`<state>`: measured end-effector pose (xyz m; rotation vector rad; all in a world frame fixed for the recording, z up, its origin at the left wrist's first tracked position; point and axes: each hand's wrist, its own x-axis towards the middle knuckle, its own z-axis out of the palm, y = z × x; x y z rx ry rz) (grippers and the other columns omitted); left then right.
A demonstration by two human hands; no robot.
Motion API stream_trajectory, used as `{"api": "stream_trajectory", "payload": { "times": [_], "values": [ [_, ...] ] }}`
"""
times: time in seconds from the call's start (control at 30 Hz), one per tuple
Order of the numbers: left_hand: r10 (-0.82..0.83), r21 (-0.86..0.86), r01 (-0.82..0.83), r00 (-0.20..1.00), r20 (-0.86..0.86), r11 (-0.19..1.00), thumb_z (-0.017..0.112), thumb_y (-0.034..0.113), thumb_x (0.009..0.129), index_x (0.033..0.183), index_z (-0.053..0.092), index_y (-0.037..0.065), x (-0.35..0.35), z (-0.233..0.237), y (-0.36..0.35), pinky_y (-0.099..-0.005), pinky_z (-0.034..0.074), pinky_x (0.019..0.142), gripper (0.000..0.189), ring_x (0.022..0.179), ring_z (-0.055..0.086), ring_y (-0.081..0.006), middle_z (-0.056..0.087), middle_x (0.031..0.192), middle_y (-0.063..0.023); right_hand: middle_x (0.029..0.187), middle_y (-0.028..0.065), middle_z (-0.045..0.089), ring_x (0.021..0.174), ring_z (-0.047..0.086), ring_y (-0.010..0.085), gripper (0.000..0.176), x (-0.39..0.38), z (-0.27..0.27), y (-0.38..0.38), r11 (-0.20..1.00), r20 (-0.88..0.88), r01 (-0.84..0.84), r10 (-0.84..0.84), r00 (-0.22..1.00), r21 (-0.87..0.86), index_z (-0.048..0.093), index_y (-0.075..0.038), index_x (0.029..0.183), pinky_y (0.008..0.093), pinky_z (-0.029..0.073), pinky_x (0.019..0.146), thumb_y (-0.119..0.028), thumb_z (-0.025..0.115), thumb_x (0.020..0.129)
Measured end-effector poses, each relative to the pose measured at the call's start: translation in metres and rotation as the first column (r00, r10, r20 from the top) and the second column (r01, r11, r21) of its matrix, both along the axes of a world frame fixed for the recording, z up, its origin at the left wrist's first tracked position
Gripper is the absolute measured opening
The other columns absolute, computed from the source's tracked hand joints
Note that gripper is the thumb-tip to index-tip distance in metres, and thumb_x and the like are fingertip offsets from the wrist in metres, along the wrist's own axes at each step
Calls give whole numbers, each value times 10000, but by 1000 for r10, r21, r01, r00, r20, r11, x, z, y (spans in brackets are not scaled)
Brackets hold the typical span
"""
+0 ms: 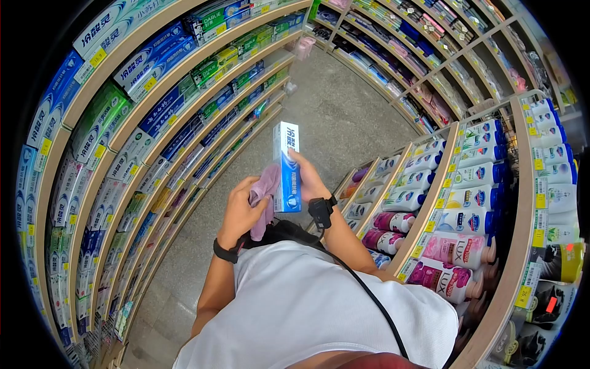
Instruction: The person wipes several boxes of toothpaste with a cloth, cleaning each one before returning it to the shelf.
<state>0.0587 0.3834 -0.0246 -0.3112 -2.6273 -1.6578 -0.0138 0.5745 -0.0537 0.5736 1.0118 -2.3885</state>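
Observation:
A blue and white toothpaste box [287,175] stands lengthwise in front of my chest, its printed face toward me. My right hand [305,178] grips it from the right side, thumb over the white upper part. Bunched in my left hand [241,208] is a mauve cloth [265,192], its loose end hanging below the fingers. The cloth lies against the left side of the box. Both wrists carry black bands, and a black cable runs from the right one down over my white shirt.
Curved shelves of toothpaste boxes [153,71] rise along my left. On the right, shelves hold body wash bottles [452,251] and white bottles with blue caps [473,198]. More packed shelving [399,67] stands beyond the grey floor [335,92] of the aisle.

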Motion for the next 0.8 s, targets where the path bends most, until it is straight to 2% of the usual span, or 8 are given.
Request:
{"api": "stream_trajectory", "payload": {
  "times": [0.8],
  "values": [
    [-9,-3,9,1000,-2,1000,725,90,795,1084,648,-78,-1,3,0,-401,502,895,343,1016,648,-396,665,1095,-216,903,21,678,734,652,117,321,-2,-10,2,1000,-3,1,-1,1000,-12,638,-69,1103,285,552,672,-352,661,953]
  ]
}}
